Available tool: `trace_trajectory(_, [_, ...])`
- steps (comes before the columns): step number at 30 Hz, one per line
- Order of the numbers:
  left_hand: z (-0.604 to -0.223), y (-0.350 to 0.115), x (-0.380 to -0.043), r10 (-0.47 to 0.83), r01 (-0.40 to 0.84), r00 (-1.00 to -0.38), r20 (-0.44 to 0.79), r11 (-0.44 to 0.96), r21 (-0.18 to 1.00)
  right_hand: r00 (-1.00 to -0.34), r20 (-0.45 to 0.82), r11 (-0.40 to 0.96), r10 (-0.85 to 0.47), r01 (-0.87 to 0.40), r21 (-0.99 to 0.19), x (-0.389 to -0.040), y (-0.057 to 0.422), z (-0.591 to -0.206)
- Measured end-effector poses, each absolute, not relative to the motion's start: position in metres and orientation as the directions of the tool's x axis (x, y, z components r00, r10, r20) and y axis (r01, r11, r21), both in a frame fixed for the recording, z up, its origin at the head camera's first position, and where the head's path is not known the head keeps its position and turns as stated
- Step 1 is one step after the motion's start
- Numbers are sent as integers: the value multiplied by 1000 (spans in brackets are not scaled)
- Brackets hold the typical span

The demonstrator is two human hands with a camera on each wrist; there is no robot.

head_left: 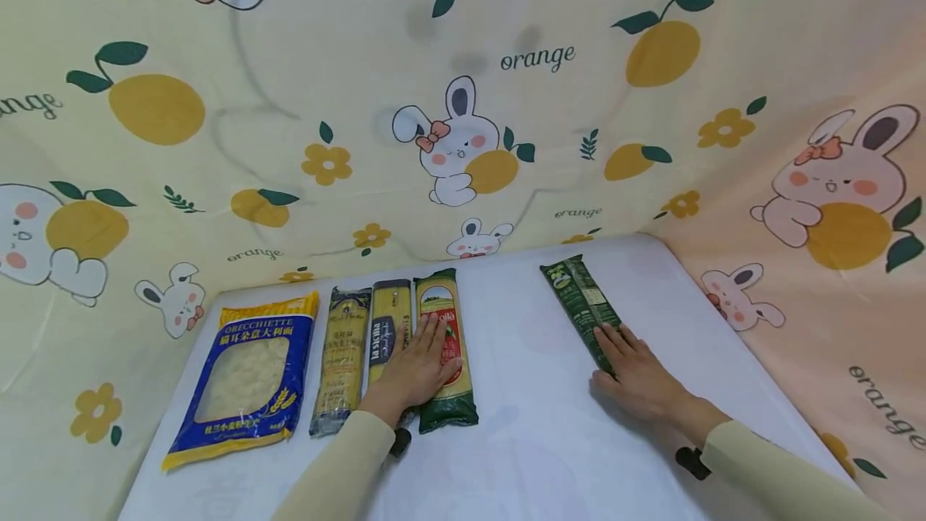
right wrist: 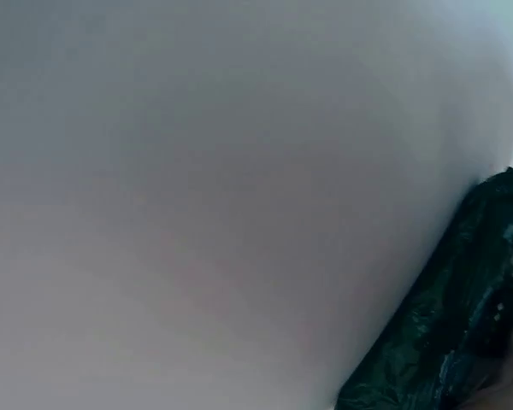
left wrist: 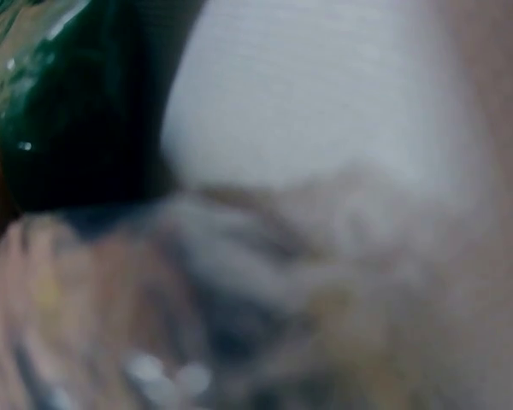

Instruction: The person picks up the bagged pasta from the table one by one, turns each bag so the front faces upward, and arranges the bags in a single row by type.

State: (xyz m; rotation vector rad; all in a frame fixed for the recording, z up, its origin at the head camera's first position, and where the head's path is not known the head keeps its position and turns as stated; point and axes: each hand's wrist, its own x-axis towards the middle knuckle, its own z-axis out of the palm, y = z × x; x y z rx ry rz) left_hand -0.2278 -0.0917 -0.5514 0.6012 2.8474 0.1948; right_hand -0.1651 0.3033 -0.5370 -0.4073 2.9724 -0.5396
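On the white table, my left hand rests over a long pasta pack with green ends and a red label. Its fingers are spread and fairly straight, and its wrist side covers part of the yellow and dark blue la Sicilia pasta pack. A narrow dark green pack lies aslant to the right. My right hand lies across that pack's near end with extended fingers, hiding the end. The right wrist view shows the green pack at its lower right; the left wrist view is blurred.
A gold, clear-wrapped long pasta pack lies left of the la Sicilia one. Farther left is a wide blue and yellow orecchiette bag. A printed cloth with rabbits and oranges rises behind and beside the table.
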Motion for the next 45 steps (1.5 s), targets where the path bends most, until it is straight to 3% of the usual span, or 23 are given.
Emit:
trace_trajectory(10, [-554,-94,-228,404,371,-896,-184,909,189,-894,-122,809,-431,-323,-491,-134,214,-533])
trace_trajectory(16, [-553,-92,-227,408,378,-895,-181,908,179,-853,-119,750,-507,-369,-549,-111,188,-537])
trace_trajectory(24, [-551,-91,-226,416,388,-892,-177,905,174,-823,-22,803,-568,-548,-237,-106,203,-548])
trace_trajectory(35, [-530,-83,-229,386,370,-905,-178,922,117,-819,-45,797,-573,-543,-263,-105,200,-544])
trace_trajectory(45, [-512,-52,-260,334,335,-942,19,940,67,-833,-54,811,-550,-518,-273,-101,192,-545])
